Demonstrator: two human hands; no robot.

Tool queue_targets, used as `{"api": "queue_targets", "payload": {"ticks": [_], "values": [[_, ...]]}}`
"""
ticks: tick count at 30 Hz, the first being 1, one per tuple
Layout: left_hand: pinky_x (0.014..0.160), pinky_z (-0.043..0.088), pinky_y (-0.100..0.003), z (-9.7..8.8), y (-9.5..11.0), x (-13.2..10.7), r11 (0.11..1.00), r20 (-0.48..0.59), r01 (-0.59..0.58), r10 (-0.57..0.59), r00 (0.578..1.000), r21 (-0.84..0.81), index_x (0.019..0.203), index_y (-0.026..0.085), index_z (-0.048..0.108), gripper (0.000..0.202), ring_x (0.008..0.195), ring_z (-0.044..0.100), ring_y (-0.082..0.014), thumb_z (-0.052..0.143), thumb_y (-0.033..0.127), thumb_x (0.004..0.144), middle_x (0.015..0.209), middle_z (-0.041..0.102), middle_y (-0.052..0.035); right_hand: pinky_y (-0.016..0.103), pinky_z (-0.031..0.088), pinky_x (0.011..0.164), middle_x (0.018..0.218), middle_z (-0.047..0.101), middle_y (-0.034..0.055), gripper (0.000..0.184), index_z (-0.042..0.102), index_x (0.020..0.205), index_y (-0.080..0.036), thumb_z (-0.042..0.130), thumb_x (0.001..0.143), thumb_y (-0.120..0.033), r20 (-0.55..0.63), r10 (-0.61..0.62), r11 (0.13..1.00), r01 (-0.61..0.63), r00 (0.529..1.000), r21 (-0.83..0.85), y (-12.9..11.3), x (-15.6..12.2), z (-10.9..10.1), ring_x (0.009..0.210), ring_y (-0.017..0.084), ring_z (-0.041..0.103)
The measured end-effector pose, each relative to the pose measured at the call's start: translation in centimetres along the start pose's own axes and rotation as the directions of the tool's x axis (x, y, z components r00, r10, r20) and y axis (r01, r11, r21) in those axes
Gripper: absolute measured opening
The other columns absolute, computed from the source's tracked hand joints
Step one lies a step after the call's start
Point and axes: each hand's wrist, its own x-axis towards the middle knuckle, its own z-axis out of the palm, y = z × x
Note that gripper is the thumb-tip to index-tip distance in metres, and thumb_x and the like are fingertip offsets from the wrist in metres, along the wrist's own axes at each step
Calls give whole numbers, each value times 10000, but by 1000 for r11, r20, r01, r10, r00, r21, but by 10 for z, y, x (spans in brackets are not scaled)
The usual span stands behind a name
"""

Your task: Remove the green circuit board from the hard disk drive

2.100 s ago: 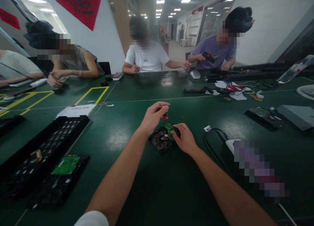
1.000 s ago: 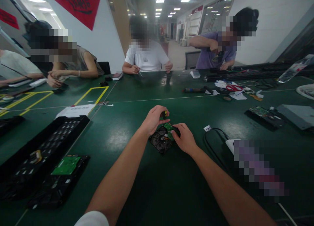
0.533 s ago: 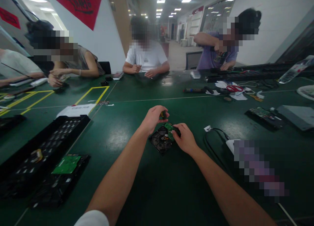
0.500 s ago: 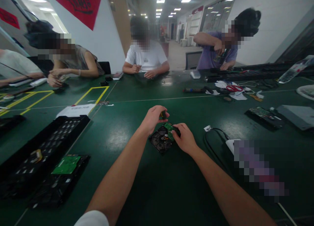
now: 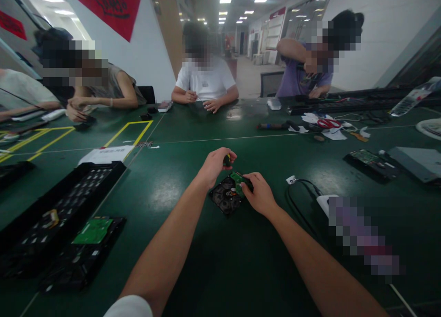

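Note:
A hard drive point(image 5: 225, 196) lies on the green table in front of me, with its dark metal case and a green circuit board point(image 5: 237, 178) facing up. Its right edge is gripped by my right hand point(image 5: 260, 193), the thumb over the board. Just above the far end of the drive, my left hand point(image 5: 216, 166) is closed round a black-and-yellow tool handle point(image 5: 226, 160). Fingers cover most of that tool, and I cannot make out its tip.
At left are a long black tray point(image 5: 74, 195) and another drive with a green board point(image 5: 93, 230). A black cable point(image 5: 289, 197) and white power strip point(image 5: 324, 201) lie at right, beyond them another drive point(image 5: 370, 163). Several people sit across the table.
My left hand has turned slightly, so less of the black-and-yellow handle shows. The right hand and the hard drive stay where they were.

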Motion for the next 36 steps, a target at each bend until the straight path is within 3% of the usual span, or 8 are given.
{"api": "queue_targets", "payload": {"ticks": [16, 22, 36], "values": [[798, 633, -398, 6, 4, -5, 981, -43, 64, -73, 996, -181, 916, 183, 608, 256, 817, 655, -182, 727, 407, 886, 880, 623, -45, 442, 536, 1040, 1235, 643, 130, 297, 653, 1268, -197, 586, 1008, -322, -13, -2, 1000, 2, 1000, 5, 1, 0, 2, 1154, 275, 648], [865, 633, -436, 5, 5, -5, 988, -4, 59, -60, 998, -144, 915, 170, 613, 316, 872, 679, -196, 768, 444, 891, 882, 660, -67, 434, 540, 1019, 1230, 644, 132, 303, 645, 1274, -185, 582, 1012, -323, -7, -7, 1000, 7, 1000, -3, 2, 0, 2, 1145, 274, 649], [873, 621, -422, 5, 5, -6, 993, 15, 46, -44, 999, -106, 892, 180, 618, 376, 960, 673, -209, 785, 516, 869, 919, 652, -64, 441, 549, 998, 1232, 646, 124, 299, 659, 1271, -212, 597, 1006, -337, 4, 18, 1000, -18, 1000, 3, 2, 0, 1, 1139, 276, 651]]}}
